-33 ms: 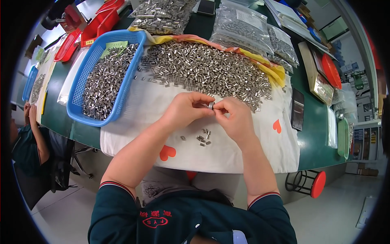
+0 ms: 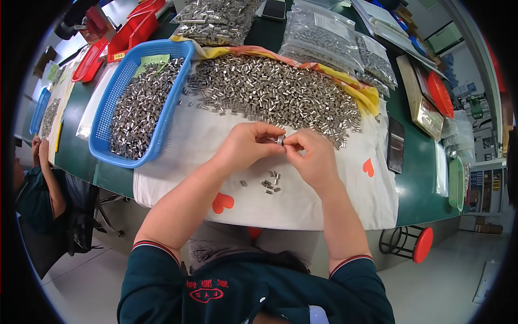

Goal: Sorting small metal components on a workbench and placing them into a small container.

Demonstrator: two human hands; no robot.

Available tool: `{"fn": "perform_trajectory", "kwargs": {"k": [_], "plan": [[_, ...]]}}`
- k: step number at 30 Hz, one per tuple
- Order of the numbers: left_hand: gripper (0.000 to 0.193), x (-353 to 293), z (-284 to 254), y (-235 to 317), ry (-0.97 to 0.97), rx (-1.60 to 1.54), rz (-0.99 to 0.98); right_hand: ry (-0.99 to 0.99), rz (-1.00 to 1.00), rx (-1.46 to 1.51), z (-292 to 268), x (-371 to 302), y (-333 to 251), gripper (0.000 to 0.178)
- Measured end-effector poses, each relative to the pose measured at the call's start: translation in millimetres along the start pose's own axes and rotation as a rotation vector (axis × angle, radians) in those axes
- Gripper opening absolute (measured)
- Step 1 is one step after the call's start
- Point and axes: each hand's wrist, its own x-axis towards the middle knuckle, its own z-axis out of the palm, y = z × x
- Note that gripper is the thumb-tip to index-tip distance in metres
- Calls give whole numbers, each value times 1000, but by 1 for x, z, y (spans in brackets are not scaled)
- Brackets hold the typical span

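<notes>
Between my two hands is a small shiny metal sleeve (image 2: 280, 140), pinched at the fingertips above the white cloth (image 2: 318, 201). My left hand (image 2: 244, 144) closes thumb and forefinger on its left side. From the other side my right hand (image 2: 312, 157) meets it, thumb and forefinger also pressed together. Just beyond the hands spreads a large heap of short metal sleeves (image 2: 270, 89). A few loose sleeves (image 2: 268, 184) lie on the cloth nearer to me, below the hands. My fingers partly cover the held piece.
A blue basket (image 2: 97, 127) of metal pieces stands left of the heap. Filled plastic bags (image 2: 318, 35) lie at the back. At the right are a dark phone-like slab (image 2: 395, 146) and a red stool (image 2: 422, 245). Another person's hands (image 2: 42, 152) show far left.
</notes>
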Motion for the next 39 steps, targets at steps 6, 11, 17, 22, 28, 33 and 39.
{"fn": "perform_trajectory", "kwargs": {"k": [6, 11, 17, 22, 28, 33, 39], "plan": [[34, -2, -2, 1, -55, -85, -18, -91, 116, 200, -11, 2, 2, 12], [34, -6, 1, 4, -139, -59, -37, -133, 235, 250, -24, 7, 15, 12], [34, -14, 2, 13, -279, 186, -32, 109, 141, -180, -9, 11, 33, 7], [33, -13, 1, 12, -279, 138, -19, 72, 72, -431, -2, 13, 31, 6], [31, -4, -3, 2, -116, -116, -36, 24, 96, -289, -3, 8, 20, 6], [32, -4, 0, 9, -10, -225, -21, -56, 249, 340, -9, 3, 7, 5], [34, -4, -3, 8, -57, -189, -6, -58, 154, 332, -7, 3, 1, 7]]}}
